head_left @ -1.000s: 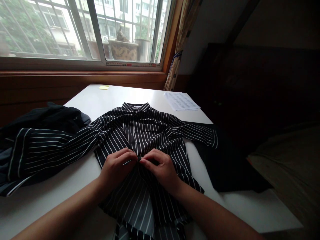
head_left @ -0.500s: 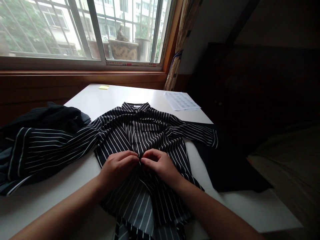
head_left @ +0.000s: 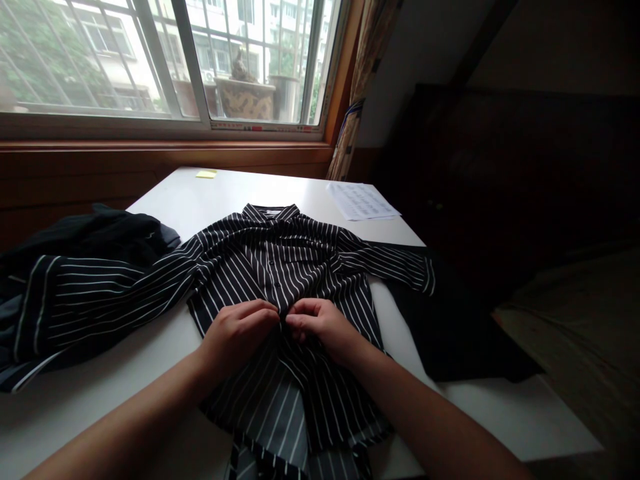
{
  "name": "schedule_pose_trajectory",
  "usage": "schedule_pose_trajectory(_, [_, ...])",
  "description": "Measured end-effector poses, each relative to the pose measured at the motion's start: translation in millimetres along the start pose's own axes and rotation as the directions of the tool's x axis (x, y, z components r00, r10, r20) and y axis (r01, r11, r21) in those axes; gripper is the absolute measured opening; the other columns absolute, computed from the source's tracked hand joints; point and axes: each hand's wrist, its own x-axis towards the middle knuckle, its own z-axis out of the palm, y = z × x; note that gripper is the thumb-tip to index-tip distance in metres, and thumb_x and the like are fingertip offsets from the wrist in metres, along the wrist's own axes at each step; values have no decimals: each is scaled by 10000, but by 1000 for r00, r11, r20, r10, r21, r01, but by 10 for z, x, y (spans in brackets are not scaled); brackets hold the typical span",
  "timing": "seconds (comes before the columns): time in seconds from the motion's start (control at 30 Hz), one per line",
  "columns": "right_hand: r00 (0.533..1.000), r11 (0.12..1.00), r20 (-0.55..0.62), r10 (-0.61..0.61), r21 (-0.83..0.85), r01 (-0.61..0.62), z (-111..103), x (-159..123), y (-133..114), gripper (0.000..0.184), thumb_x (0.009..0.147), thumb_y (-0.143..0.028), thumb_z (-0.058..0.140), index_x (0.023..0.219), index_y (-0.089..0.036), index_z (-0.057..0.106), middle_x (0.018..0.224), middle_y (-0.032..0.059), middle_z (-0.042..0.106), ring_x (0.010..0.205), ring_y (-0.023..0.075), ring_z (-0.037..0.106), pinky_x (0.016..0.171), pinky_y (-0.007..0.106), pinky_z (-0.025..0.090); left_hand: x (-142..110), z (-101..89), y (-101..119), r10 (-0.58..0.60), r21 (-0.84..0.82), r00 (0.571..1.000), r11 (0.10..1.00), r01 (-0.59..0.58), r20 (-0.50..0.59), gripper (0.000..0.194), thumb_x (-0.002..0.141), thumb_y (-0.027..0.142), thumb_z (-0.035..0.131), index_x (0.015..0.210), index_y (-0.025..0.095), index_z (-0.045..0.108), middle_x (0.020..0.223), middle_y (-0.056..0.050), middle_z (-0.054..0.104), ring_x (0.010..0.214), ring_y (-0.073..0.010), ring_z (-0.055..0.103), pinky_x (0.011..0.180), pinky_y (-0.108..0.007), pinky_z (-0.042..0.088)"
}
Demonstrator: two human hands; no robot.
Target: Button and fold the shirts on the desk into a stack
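A black shirt with white stripes [head_left: 310,267] lies face up, collar away from me and sleeves spread to both sides. Its front is closed above my hands; below them the two halves part and show the greyer inside. My left hand [head_left: 243,327] pinches the front edge at mid-shirt. Close beside it, my right hand [head_left: 317,327] pinches the opposite edge, with the fingertips of both hands almost touching. A button [head_left: 271,263] shows on the front above them. Whatever lies between the fingertips is hidden.
The shirt rests on a white table [head_left: 165,193]. Dark clothes [head_left: 100,233] are heaped at the left, under one cuff. A black cloth [head_left: 450,333] lies at the right. Printed sheets [head_left: 363,202] and a yellow sticky note [head_left: 206,174] sit toward the window.
My right hand has shifted slightly right and its fingers have curled in a little more. The left hand stays almost where it was. The shirt has barely moved.
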Motion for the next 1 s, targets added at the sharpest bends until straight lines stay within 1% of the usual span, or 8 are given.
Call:
schedule_pose_trajectory(0.23, [1000,998,23,-2,59,0,-34,23,39,240,732,-353,796,814,-144,710,683,-15,633,583,87,547,592,228,434,7,5,-25,-44,-30,999,999,43,-32,93,943,130,572,944,191,641,918,-28,702,770,-113,662,687,-210,511])
schedule_pose_trajectory(0.3, [999,999,-18,-46,4,46,-42,24,41,234,767,-365,770,851,-158,702,735,-11,650,605,98,568,608,243,458,-1,12,-48,-48,-34,998,998,46,-43,85,939,137,582,953,196,642,926,-32,700,797,-125,662,711,-228,523])
schedule_pose_trajectory(0.37, [981,976,-98,-170,-155,154,-56,18,31,209,817,-366,730,901,-177,701,816,4,674,679,123,604,658,269,492,-10,20,-74,-67,-46,997,997,65,-43,87,937,135,584,957,200,639,934,-34,693,821,-131,657,740,-247,532])
schedule_pose_trajectory(0.47, [898,838,-153,-414,-448,310,-82,-3,-13,155,872,-325,687,976,-212,702,932,20,682,800,146,630,751,296,515,-15,21,-105,-117,-62,992,991,115,-36,108,932,125,573,974,204,632,985,-47,671,880,-147,650,784,-281,542])
schedule_pose_trajectory(0.6, [833,634,16,-552,-640,433,-112,-29,-65,193,880,-310,701,1064,-253,701,1096,42,650,990,177,629,900,343,515,-2,-1,-111,-192,-77,981,979,190,-13,118,915,116,557,957,203,626,1019,-60,631,901,-162,631,796,-307,539])
schedule_pose_trajectory(0.77, [874,346,267,-406,-840,418,-174,-9,38,554,833,-415,751,1352,-323,583,1428,68,528,1366,273,419,1160,495,316,5,-32,-127,-229,-120,971,964,236,70,151,908,120,544,970,202,655,952,-50,659,863,-161,644,775,-295,546])
schedule_pose_trajectory(0.87, [907,245,292,-303,-896,371,-256,27,104,623,875,-526,666,1446,-356,484,1565,41,394,1477,304,257,1212,558,175,0,-60,-164,-277,-192,956,937,290,92,177,924,140,530,1026,200,662,964,-49,703,845,-153,678,762,-281,571])
schedule_pose_trajectory(1.0, [936,186,236,-262,-939,289,-442,97,97,589,955,-532,534,1503,-365,397,1619,10,299,1513,300,167,1220,568,124,3,-173,-225,-306,-233,943,915,328,127,193,934,185,544,1089,202,660,1012,-50,728,872,-152,704,780,-275,590])
